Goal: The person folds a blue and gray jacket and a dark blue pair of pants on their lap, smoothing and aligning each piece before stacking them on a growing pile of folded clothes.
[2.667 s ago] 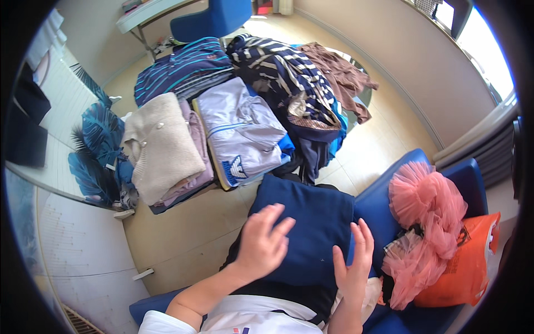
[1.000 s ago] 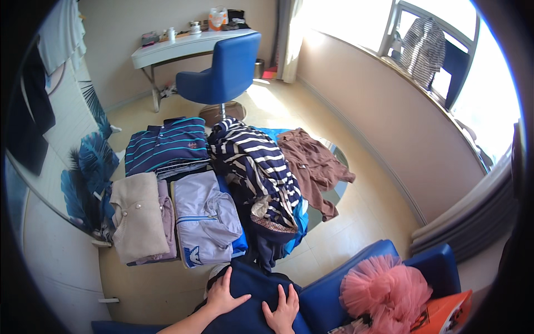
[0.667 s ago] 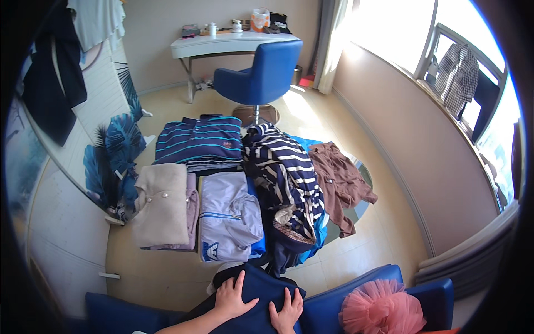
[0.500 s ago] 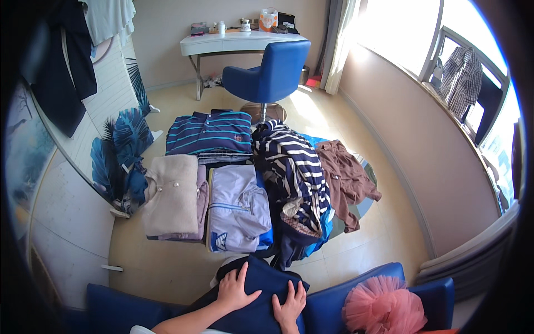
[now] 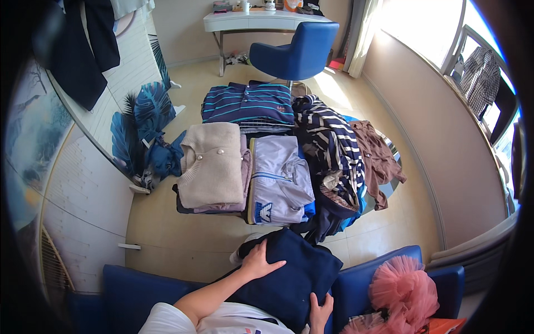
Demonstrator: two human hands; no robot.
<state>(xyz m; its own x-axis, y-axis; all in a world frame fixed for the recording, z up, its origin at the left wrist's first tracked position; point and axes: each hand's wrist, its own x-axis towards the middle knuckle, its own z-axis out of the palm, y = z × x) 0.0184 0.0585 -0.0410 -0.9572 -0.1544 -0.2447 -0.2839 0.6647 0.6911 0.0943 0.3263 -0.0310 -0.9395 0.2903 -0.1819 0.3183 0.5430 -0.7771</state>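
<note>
A dark navy garment (image 5: 295, 273), folded into a thick pad, lies across my lap. My left hand (image 5: 260, 263) rests on its upper left part, palm down with the fingers stretched out. At the garment's lower right edge is my right hand (image 5: 321, 313), thumb and fingers apart, touching the cloth. Just beyond my knees, a light lavender zip jacket (image 5: 281, 178) lies folded on a stack. Left of it a cream knit cardigan (image 5: 211, 164) tops another pile. Behind them sits a folded navy polo shirt (image 5: 247, 104) with teal stripes.
To the right lie a loose navy-and-white striped garment (image 5: 334, 133) and a brown top (image 5: 375, 156). A blue chair (image 5: 311, 53) stands before a white desk (image 5: 250, 22). Pink tulle (image 5: 403, 292) rests on the blue seat (image 5: 139, 284). Teal leaf-patterned cloth (image 5: 164, 153) hangs low at left.
The view has shifted, so the piles sit farther right. My right hand has moved from the garment's top to its lower right edge. More of the navy cloth shows; my left hand stays on it.
</note>
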